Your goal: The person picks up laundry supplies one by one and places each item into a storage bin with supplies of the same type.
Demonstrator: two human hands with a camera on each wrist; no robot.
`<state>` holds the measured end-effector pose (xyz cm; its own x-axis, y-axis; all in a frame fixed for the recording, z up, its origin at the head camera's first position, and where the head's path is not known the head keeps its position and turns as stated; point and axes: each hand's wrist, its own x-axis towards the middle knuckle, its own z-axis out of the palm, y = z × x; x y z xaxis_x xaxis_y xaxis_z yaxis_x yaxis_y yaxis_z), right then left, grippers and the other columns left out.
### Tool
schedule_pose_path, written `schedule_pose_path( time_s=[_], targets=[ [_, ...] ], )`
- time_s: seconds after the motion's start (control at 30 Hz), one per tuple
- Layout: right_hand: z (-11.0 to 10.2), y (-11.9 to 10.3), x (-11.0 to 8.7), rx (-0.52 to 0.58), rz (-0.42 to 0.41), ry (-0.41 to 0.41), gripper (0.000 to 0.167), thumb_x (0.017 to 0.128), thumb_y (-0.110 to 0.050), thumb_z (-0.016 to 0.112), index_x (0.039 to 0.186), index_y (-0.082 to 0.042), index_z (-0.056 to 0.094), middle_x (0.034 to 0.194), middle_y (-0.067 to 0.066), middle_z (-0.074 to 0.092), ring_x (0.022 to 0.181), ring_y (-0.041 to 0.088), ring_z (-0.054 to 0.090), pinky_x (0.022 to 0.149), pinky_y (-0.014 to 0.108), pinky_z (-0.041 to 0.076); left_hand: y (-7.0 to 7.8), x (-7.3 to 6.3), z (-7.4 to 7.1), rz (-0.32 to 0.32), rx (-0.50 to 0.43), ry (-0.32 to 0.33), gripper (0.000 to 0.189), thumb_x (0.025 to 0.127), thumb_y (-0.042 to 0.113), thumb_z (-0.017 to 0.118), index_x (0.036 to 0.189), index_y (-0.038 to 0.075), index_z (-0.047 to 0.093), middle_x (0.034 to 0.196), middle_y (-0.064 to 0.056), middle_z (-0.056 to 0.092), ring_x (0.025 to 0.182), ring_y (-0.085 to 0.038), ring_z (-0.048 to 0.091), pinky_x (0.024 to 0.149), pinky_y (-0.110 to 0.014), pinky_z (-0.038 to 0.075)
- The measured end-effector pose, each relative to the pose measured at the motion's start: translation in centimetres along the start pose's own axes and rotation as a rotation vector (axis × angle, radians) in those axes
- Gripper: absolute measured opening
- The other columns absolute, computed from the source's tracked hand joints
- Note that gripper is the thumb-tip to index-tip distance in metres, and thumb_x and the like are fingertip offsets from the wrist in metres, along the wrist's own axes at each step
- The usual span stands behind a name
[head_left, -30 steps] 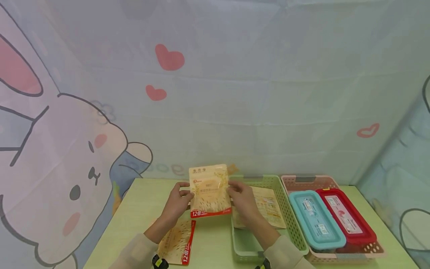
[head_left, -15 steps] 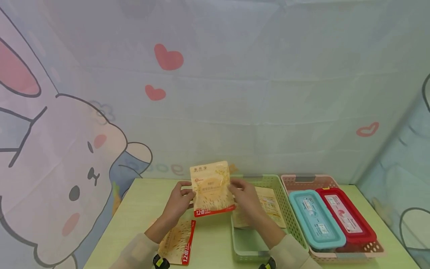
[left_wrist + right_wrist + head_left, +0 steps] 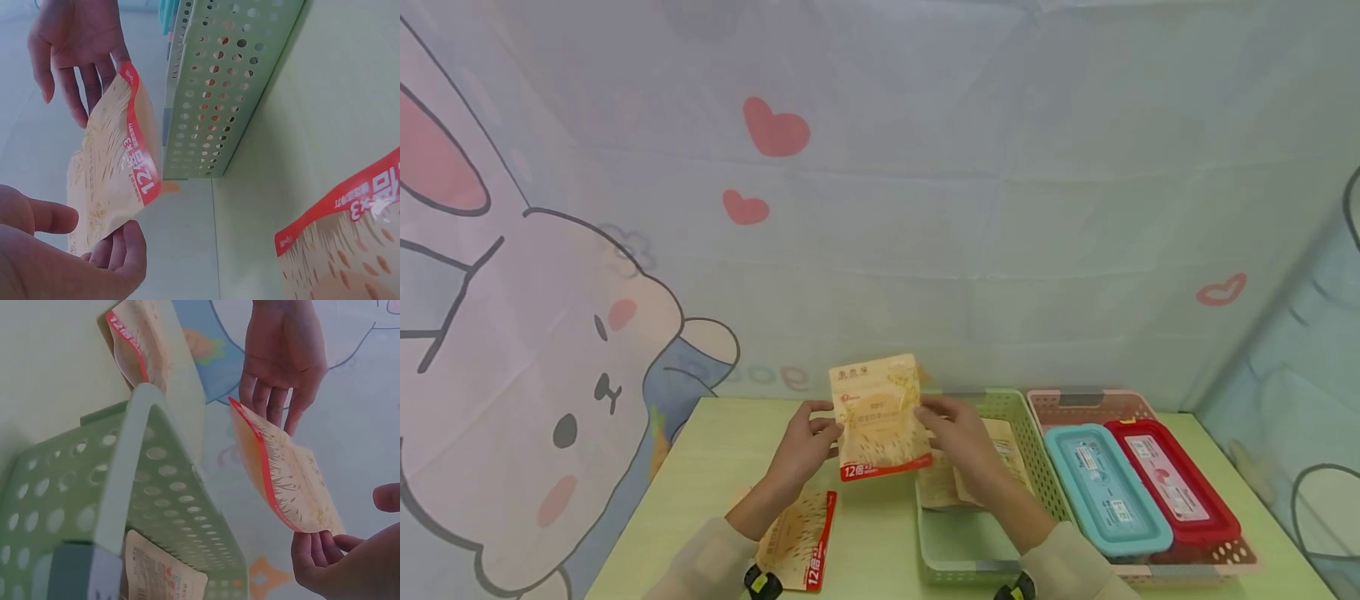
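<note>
Both hands hold a cream food pouch (image 3: 882, 421) with a red band along its bottom, raised above the table and slightly tilted. My left hand (image 3: 802, 450) grips its left edge, fingers behind and thumb at the front in the left wrist view. My right hand (image 3: 958, 437) holds the opposite edge; in the right wrist view its fingers (image 3: 312, 550) meet the pouch while the thumb stands away from the face. A matching pouch (image 3: 797, 542) lies flat on the table below my left forearm. More cream pouches (image 3: 1011, 442) lie in the green basket (image 3: 1060, 483), partly hidden by my right arm.
A pink basket (image 3: 1195, 571) stands right of the green one. It holds a box with a turquoise lid (image 3: 1108, 492) and one with a red lid (image 3: 1176, 483). A printed cloth (image 3: 1000, 250) hangs behind the yellow-green table (image 3: 715, 442).
The held pouch has shifted slightly right and up and has tilted, its right side higher. Both hands have moved with it. The pouch on the table has stayed in place.
</note>
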<state>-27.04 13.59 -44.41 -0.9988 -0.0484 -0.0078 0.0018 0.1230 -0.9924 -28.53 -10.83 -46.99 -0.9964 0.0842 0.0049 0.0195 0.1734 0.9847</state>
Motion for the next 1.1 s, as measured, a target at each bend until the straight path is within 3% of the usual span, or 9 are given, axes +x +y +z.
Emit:
schedule_pose_path(
  time_s=[0.63,1.1],
  targets=[
    [-1.1,-1.5,-0.2,-0.135,-0.065,0.020,0.050,0.107,-0.027,0.066,0.150,-0.003,0.057,0.144,0.015,0.062,0.131,0.033,0.058,0.107,0.053,0.050,0.8,0.4,1.2,0.003,-0.045,0.007,0.045,0.108,0.011,0.058,0.148,-0.003,0.044,0.135,-0.027,0.056,0.119,-0.038,0.065,0.092,-0.048,0.061],
    [-2.4,-1.3,-0.6,-0.202,-0.113,0.076,0.051,0.106,-0.031,0.067,0.151,-0.009,0.055,0.145,0.013,0.060,0.129,0.031,0.059,0.100,0.052,0.053,1.3,0.6,2.8,0.012,-0.079,0.006,0.044,0.109,0.011,0.058,0.150,-0.001,0.046,0.138,-0.024,0.053,0.118,-0.037,0.064,0.095,-0.050,0.059]
  ],
)
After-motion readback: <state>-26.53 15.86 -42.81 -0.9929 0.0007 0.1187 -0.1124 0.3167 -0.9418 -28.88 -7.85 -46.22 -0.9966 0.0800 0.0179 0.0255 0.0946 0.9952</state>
